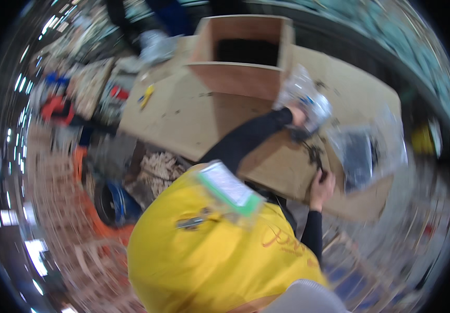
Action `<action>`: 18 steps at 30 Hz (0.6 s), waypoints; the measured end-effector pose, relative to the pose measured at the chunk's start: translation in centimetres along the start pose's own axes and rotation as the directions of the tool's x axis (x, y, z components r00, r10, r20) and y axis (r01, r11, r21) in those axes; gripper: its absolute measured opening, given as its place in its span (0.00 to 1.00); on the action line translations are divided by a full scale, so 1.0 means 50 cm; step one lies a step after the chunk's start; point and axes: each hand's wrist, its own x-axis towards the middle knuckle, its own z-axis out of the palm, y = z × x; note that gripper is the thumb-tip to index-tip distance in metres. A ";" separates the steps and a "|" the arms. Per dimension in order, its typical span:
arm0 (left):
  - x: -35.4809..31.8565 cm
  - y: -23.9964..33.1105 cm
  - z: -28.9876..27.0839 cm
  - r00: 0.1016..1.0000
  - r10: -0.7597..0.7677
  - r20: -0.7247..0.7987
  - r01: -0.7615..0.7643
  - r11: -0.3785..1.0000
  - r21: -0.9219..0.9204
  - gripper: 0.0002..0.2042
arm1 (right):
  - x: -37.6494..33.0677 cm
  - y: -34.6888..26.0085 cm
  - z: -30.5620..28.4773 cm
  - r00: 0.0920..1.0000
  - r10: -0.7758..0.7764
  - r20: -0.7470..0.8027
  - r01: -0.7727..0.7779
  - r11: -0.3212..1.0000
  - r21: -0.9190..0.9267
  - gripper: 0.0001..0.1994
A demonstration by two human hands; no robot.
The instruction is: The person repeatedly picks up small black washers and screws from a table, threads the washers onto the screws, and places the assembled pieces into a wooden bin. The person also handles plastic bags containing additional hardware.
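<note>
My left hand point(299, 115) reaches across the table and is closed on a crumpled clear plastic bag point(315, 102). Dark contents show at the bag's lower end, too blurred to name. Closer to the table's near edge, my right hand point(323, 189) has its fingers together at a small black piece point(322, 175). Several small black pieces point(312, 152) lie in a loose cluster between the two hands. Right of them rests another clear bag point(358, 156) with a dark, flat-looking content inside.
An open wooden box point(240, 78) with a dark interior stands on the wooden table point(167, 120) beyond my left hand. A yellow tool point(146, 96) lies at the left. Below the table's left edge are a blue drum point(123, 203) and a heap of pale scraps point(160, 169). A person point(58, 109) is far left.
</note>
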 end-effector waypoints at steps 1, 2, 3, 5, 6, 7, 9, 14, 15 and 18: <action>0.029 -0.019 0.033 0.997 0.030 0.070 -0.029 1.000 -0.010 0.15 | -0.005 -0.010 -0.006 1.000 0.019 0.013 -0.020 1.000 0.019 0.10; 0.055 -0.018 0.048 0.994 0.074 0.075 -0.080 0.992 0.095 0.16 | -0.009 -0.015 -0.011 0.995 0.081 0.063 -0.083 0.996 0.036 0.10; 0.074 0.013 0.021 0.983 0.022 0.181 -0.041 0.994 0.104 0.20 | -0.010 -0.014 -0.019 0.998 0.062 0.013 -0.063 0.998 0.011 0.10; 0.057 0.028 -0.012 0.991 0.003 0.132 -0.005 1.000 0.012 0.23 | -0.007 0.008 -0.003 1.000 0.008 0.006 -0.008 1.000 -0.002 0.11; 0.047 0.029 -0.017 0.990 0.009 0.139 -0.011 1.000 0.016 0.24 | -0.010 0.008 -0.001 1.000 -0.011 0.006 0.011 1.000 -0.017 0.11; 0.043 0.028 -0.022 0.989 0.019 0.149 -0.022 1.000 0.021 0.25 | -0.009 0.008 0.002 1.000 -0.027 0.015 0.028 1.000 -0.015 0.11; 0.045 0.037 -0.038 0.987 0.050 0.152 -0.063 0.995 0.081 0.26 | -0.005 0.009 0.008 1.000 -0.030 0.008 0.030 0.999 -0.017 0.12; 0.092 0.020 0.036 0.981 0.180 0.072 -0.192 0.955 0.227 0.22 | 0.000 -0.009 0.003 0.999 -0.005 0.049 0.007 1.000 -0.025 0.12; 0.099 0.020 0.039 0.983 0.170 0.074 -0.182 0.958 0.221 0.22 | 0.001 -0.011 0.002 0.999 0.002 0.052 0.000 0.999 -0.034 0.12; 0.103 0.028 0.044 0.986 0.145 0.084 -0.158 0.971 0.180 0.22 | 0.001 -0.009 0.003 0.997 0.035 0.063 -0.032 0.999 -0.042 0.11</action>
